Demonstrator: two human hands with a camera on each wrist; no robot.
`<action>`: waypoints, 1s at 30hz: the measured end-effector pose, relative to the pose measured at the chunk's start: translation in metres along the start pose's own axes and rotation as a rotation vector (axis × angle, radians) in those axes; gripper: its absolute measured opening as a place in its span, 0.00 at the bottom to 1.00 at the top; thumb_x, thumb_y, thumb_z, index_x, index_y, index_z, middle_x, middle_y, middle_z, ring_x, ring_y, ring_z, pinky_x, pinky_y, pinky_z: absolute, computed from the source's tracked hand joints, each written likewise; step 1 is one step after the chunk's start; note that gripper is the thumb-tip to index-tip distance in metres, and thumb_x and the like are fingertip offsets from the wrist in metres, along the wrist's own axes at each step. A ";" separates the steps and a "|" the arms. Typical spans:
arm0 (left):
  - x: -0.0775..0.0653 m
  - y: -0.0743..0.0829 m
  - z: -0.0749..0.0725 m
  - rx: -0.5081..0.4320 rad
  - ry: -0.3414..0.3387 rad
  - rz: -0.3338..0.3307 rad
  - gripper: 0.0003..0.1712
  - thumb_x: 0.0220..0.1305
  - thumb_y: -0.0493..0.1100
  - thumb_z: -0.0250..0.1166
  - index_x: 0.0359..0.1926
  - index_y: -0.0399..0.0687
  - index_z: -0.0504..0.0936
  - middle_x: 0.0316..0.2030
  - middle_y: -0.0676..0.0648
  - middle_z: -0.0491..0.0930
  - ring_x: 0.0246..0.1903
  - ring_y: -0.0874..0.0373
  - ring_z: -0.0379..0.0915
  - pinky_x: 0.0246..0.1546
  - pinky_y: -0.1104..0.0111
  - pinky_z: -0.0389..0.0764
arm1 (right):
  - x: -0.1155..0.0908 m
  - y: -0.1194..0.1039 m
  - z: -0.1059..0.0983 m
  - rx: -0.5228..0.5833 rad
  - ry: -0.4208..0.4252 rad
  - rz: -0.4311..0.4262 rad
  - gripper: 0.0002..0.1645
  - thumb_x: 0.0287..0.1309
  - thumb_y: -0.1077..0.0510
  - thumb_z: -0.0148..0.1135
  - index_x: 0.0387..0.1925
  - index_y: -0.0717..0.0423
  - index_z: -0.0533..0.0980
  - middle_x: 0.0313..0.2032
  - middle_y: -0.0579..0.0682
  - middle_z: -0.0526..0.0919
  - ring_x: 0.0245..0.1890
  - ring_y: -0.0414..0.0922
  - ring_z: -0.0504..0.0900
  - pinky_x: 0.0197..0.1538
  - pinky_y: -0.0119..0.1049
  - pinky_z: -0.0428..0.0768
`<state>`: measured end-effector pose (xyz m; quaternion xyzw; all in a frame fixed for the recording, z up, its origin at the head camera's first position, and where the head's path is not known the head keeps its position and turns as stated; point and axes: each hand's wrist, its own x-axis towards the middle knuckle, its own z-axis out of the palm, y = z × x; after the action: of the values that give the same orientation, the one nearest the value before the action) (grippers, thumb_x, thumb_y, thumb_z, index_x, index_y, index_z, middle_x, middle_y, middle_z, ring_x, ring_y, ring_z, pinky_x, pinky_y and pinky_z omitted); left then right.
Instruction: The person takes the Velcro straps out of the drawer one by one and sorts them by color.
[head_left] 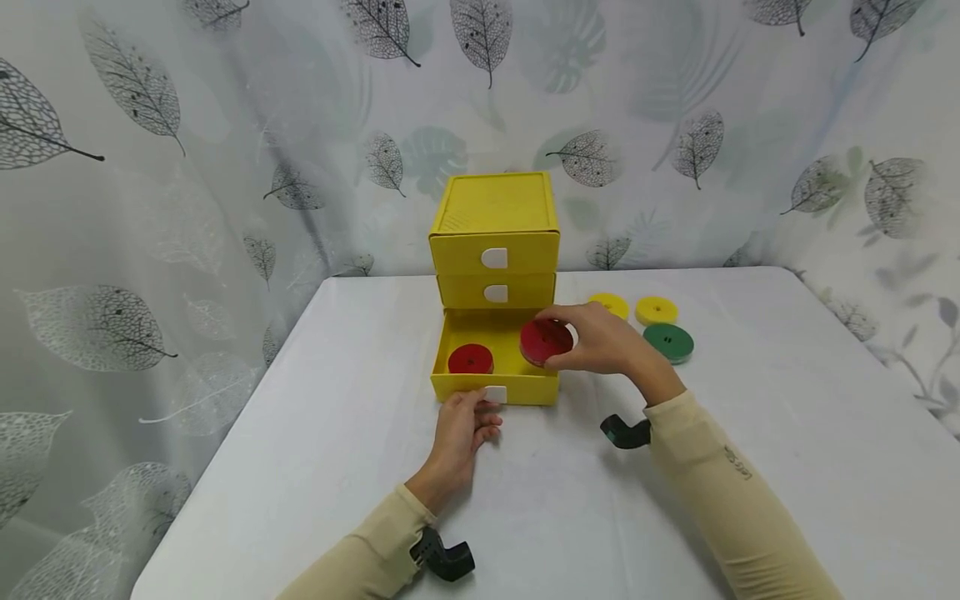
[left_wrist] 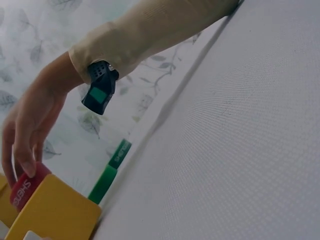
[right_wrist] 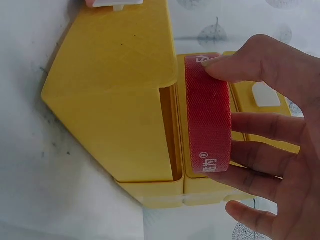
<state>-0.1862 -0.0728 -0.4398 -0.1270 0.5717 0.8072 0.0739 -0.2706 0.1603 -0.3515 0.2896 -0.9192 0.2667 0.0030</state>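
Pinched between the thumb and fingers of my right hand [head_left: 603, 342] is a roll of red ribbon [head_left: 543, 342], tilted over the right side of the pulled-out yellow drawer [head_left: 495, 388]. White lettering shows on the ribbon's edge in the right wrist view, where the roll [right_wrist: 209, 115] is near the drawer's front panel [right_wrist: 105, 135]. Inside the drawer, at the left, lies a second red ribbon roll [head_left: 470, 359]. My left hand [head_left: 457, 433] holds the white tab [head_left: 496, 395] on the drawer front with its fingertips; the other fingers are loosely curled.
Two more yellow drawers form the stack [head_left: 495, 204] above the open one. Right of it on the white table [head_left: 360, 350] lie a green roll [head_left: 668, 342] and two yellow rolls, one [head_left: 656, 310] beside the other [head_left: 611, 304]. A leaf-patterned curtain [head_left: 300, 108] hangs behind.
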 end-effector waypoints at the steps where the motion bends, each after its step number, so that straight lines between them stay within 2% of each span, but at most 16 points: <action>1: 0.000 0.000 0.000 0.002 -0.001 -0.001 0.13 0.80 0.44 0.55 0.51 0.37 0.68 0.46 0.35 0.80 0.29 0.57 0.76 0.32 0.72 0.82 | -0.001 0.001 0.000 -0.002 -0.002 0.004 0.37 0.51 0.52 0.80 0.63 0.56 0.79 0.50 0.49 0.85 0.48 0.49 0.80 0.49 0.44 0.85; 10: 0.003 0.000 0.000 0.008 0.005 -0.005 0.12 0.80 0.44 0.55 0.50 0.37 0.69 0.46 0.36 0.80 0.29 0.57 0.76 0.33 0.72 0.82 | -0.009 0.013 -0.005 0.011 -0.007 0.024 0.37 0.51 0.53 0.81 0.63 0.54 0.78 0.50 0.50 0.85 0.48 0.49 0.79 0.48 0.44 0.85; 30: 0.000 0.001 0.000 0.019 0.004 0.001 0.14 0.81 0.44 0.54 0.52 0.36 0.68 0.47 0.36 0.80 0.30 0.56 0.76 0.33 0.72 0.82 | -0.022 0.023 -0.016 0.013 -0.074 0.074 0.40 0.50 0.54 0.82 0.63 0.61 0.76 0.50 0.54 0.84 0.49 0.52 0.80 0.47 0.46 0.86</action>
<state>-0.1860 -0.0732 -0.4392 -0.1277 0.5797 0.8014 0.0736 -0.2670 0.1955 -0.3525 0.2651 -0.9270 0.2619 -0.0427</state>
